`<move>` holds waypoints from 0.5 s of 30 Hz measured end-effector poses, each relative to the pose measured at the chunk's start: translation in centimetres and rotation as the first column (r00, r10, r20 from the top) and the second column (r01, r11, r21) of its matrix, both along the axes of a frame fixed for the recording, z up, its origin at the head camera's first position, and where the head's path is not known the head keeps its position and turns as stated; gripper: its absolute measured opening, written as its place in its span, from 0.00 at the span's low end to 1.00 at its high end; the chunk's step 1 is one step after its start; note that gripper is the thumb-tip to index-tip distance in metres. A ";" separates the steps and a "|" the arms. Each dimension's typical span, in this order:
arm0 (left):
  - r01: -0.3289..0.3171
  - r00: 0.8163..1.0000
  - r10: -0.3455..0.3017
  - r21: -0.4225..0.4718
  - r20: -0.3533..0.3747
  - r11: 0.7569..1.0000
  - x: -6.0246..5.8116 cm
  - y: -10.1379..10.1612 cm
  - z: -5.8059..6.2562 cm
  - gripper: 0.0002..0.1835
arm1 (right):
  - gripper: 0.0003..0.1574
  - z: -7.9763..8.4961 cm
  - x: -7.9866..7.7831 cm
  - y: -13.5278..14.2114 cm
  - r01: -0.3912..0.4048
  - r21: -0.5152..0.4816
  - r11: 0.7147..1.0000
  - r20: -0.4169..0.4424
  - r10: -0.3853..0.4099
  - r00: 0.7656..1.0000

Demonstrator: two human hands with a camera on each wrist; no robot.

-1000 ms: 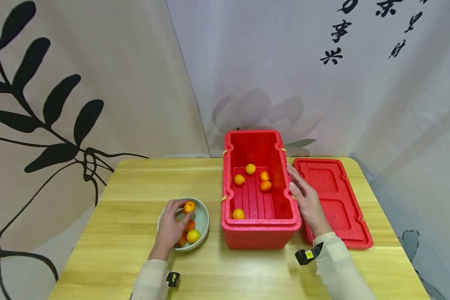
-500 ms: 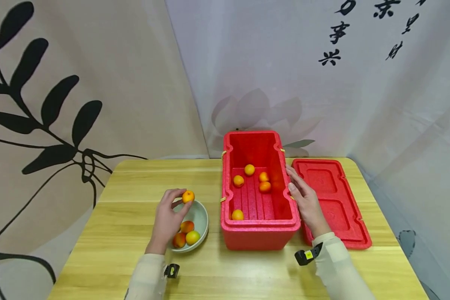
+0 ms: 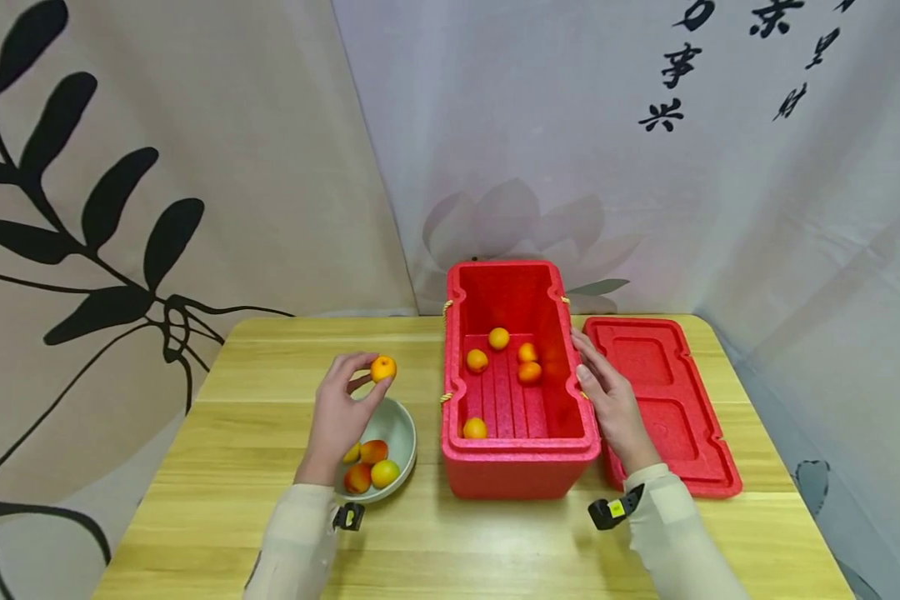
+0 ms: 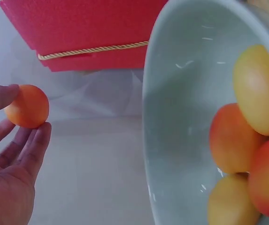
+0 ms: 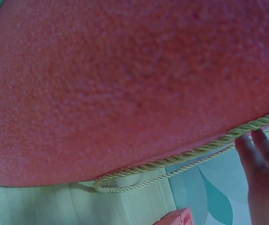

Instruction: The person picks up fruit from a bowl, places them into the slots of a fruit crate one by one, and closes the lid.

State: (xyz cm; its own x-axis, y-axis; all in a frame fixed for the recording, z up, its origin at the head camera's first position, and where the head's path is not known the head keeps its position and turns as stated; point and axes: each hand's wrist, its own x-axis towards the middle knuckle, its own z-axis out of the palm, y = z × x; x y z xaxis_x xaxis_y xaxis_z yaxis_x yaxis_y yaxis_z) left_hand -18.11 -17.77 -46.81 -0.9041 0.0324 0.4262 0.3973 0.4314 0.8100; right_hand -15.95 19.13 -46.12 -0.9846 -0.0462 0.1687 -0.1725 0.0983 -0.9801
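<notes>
Above the far rim of a pale green bowl, my left hand pinches an orange apricot between thumb and fingertips. The bowl holds several apricots, yellow to red-blushed; in the left wrist view a red-orange apricot lies among them. To the right stands an uncovered red foam box with several apricots on its ribbed floor, one near apricot by the front wall. My right hand rests against the box's right side with fingers extended, near the gold rope in the right wrist view.
The red lid lies flat on the wooden table, right of the box. A printed cloth hangs behind the table. The box's left wall rises between the bowl and the fruit inside.
My left hand has lifted the apricot up out of the bowl and slightly away, beyond the far rim. More of the bowl's fruit now shows. My right hand stays at the box.
</notes>
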 end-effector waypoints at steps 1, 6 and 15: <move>0.004 1.000 -0.004 0.006 -0.009 1.000 0.1 0.3 0.5 0.20 | 0.31 0.0 0.0 0.0 0.000 0.001 1.000 0.001 0.000 1.000; 0.019 0.999 -0.018 0.020 -0.038 1.000 0.9 1.8 3.4 0.19 | 0.31 -0.1 0.0 0.1 -0.004 0.003 1.000 -0.006 0.004 1.000; 0.030 0.999 -0.029 0.026 -0.039 0.999 -1.7 2.0 2.0 0.20 | 0.31 -0.4 -0.2 0.2 -0.019 0.004 1.000 -0.050 0.020 0.999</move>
